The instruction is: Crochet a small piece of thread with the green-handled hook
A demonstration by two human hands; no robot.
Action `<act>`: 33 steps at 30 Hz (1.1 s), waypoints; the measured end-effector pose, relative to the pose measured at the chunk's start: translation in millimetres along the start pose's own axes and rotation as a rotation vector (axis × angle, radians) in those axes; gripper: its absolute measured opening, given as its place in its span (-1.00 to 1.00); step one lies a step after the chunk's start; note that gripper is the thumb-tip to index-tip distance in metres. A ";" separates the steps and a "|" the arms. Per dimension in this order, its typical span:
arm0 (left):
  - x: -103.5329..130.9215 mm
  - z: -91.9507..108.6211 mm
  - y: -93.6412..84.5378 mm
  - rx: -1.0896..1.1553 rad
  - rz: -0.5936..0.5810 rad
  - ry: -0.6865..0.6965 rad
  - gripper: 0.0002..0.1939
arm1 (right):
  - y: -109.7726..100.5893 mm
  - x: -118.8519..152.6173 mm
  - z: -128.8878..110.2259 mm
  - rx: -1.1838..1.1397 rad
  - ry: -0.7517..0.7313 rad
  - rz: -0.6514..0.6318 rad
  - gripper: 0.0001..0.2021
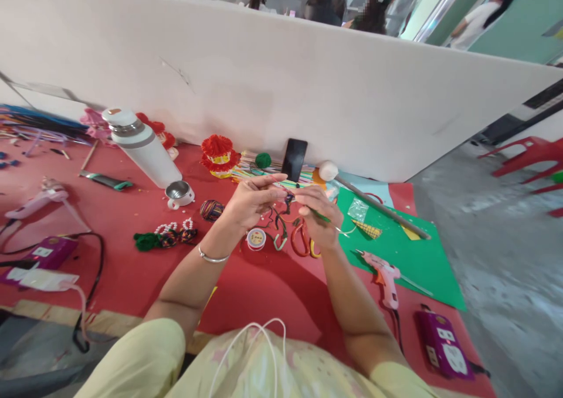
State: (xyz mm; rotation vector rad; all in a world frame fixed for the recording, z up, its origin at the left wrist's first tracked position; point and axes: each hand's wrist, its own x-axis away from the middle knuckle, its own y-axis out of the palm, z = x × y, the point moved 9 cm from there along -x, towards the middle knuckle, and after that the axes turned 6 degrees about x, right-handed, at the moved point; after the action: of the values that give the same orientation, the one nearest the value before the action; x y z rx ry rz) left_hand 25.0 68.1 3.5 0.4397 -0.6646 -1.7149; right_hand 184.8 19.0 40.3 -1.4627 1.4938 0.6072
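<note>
My left hand (pixel 253 201) is closed, thumb and fingers pinching a small dark multicoloured crochet piece (pixel 289 199) in front of me. My right hand (pixel 322 213) meets it from the other side, wrapped round a crochet hook (pixel 321 215) with a green grip; its thin metal end points down to the right. Where the hook meets the yarn is too small to make out. Strands of dark yarn hang below the hands. Under them lie a small round spool (pixel 255 240) and red-handled scissors (pixel 300 240), partly covered. A ball of multicoloured yarn (pixel 212 210) rests beside my left wrist.
A white bottle (pixel 143 152) and a metal cup (pixel 179 194) stand on the left, near a beaded yarn piece (pixel 169 237). Behind my hands, a phone (pixel 294 159) leans on the white partition (pixel 264 64). A pink glue gun (pixel 382 275) and purple power strip (pixel 444 342) lie right.
</note>
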 end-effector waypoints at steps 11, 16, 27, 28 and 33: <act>1.3 8.5 -1.1 -0.109 -0.031 0.033 -0.66 | -5.8 -12.1 0.0 -0.129 0.026 -0.180 -0.71; 1.7 7.6 -0.2 -0.187 -0.069 -0.006 -0.74 | -16.9 -15.7 -0.8 -0.164 0.025 -0.268 -0.73; 5.3 6.2 10.5 -0.174 -0.026 0.228 -0.61 | 2.6 -5.5 3.9 -0.112 0.096 -0.104 -0.78; 7.0 8.5 9.0 -0.206 0.017 0.291 -0.60 | 4.2 -4.5 0.3 -0.032 0.075 -0.098 -0.76; 12.7 7.1 4.5 -0.179 0.134 0.372 -0.56 | 3.0 5.7 -23.0 0.298 -0.079 0.072 -0.54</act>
State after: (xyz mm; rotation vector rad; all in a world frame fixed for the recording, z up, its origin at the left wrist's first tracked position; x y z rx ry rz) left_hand 20.9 56.5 12.6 0.5564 -0.2633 -1.4978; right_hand 176.6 -2.9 45.0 -1.1485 1.5082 0.4565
